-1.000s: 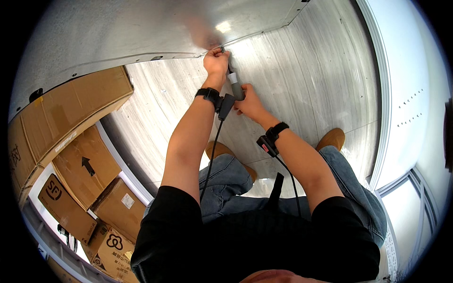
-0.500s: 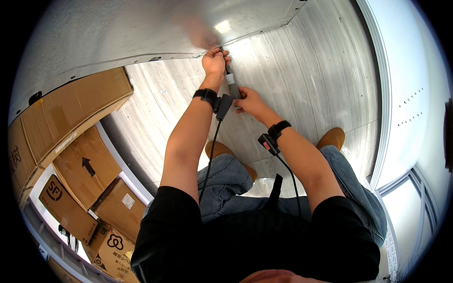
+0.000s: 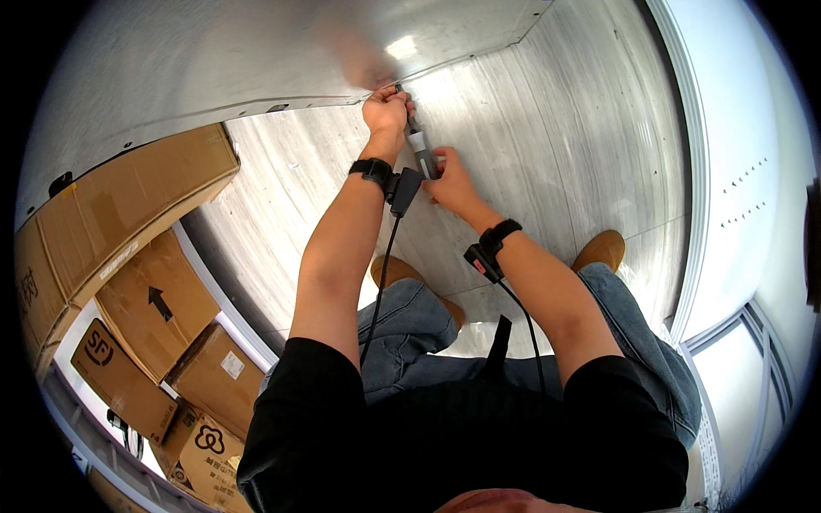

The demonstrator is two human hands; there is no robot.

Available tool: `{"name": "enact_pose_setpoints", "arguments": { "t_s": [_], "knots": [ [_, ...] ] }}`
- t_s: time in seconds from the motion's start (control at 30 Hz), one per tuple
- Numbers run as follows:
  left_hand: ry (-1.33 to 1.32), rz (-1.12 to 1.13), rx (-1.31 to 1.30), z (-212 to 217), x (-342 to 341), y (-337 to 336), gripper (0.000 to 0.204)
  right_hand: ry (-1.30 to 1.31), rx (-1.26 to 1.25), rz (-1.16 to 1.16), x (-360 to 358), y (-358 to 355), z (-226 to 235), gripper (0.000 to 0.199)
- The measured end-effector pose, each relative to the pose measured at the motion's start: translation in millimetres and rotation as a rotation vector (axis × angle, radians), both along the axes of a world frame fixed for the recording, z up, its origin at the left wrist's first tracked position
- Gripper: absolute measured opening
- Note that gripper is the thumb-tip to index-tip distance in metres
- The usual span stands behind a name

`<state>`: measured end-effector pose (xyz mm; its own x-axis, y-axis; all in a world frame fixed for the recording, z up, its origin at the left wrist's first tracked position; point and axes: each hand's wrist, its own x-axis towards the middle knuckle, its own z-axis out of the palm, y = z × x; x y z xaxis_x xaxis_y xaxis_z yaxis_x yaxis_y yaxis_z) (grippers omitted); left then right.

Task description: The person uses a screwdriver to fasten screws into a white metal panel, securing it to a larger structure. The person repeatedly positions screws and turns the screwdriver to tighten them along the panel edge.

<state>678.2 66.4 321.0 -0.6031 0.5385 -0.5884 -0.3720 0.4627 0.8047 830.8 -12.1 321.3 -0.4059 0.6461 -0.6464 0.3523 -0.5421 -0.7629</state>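
Observation:
A grey screwdriver-like tool (image 3: 422, 150) with a pale collar and a dark shaft reaches up to the lower edge of a large shiny metal panel (image 3: 256, 51). My right hand (image 3: 451, 179) is closed round the rear of its handle, thumb along the side. Up by the panel edge, my left hand (image 3: 387, 111) has its fingers curled at the dark front end of the tool. Those fingertips partly hide the tip and whatever it touches.
Cardboard boxes (image 3: 158, 295) are stacked at the left, one long carton (image 3: 128, 192) lying against the panel. Pale wood-look flooring (image 3: 556, 128) spreads below. A white wall panel (image 3: 735, 154) stands on the right. Cabled black devices (image 3: 404, 192) are strapped to both wrists.
My right hand has turned a little on the handle, its fingers and wrist shifting slightly. The left hand remains at the panel edge, moved only slightly left.

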Motion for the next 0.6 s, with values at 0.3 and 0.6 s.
{"name": "enact_pose_setpoints", "arguments": {
  "t_s": [0.3, 0.6],
  "knots": [
    [0.032, 0.031, -0.012, -10, -3, 0, 0.014, -0.288, 0.413, 0.169, -3, -2, 21, 0.052],
    [0.205, 0.042, -0.132, -8, 5, 4, 0.018, -0.391, 0.499, 0.251, -4, 3, 18, 0.051]
  ]
}}
